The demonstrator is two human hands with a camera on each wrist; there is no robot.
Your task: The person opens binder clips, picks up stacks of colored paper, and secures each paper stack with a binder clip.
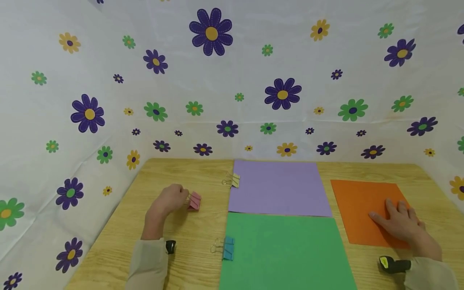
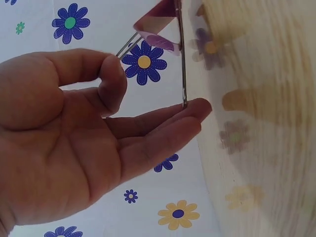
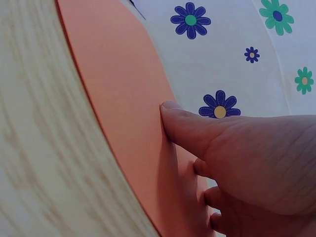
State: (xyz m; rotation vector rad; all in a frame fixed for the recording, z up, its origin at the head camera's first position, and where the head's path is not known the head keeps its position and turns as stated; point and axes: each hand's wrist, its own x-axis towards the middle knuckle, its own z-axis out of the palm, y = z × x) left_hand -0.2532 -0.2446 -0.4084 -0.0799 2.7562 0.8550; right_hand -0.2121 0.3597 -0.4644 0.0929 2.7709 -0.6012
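My left hand (image 1: 169, 200) is over the left part of the table, with the wire handles of a pink binder clip (image 1: 194, 201) between its thumb and fingers. In the left wrist view one handle of the binder clip (image 2: 159, 41) meets the thumb, the other meets the fingertips. Across the table, my right hand (image 1: 403, 224) rests with spread fingers on an orange sheet of paper (image 1: 359, 205). The right wrist view has the thumb (image 3: 190, 126) touching that orange sheet (image 3: 116, 94); the fingertips are partly hidden.
Between the hands lie a purple sheet (image 1: 277, 187) and, nearer, a green sheet (image 1: 284, 251). A yellow binder clip (image 1: 235, 181) is at the purple sheet's left edge, a blue one (image 1: 228, 248) at the green sheet's. Flowered white cloth (image 1: 246, 72) walls the wooden table (image 1: 192, 229).
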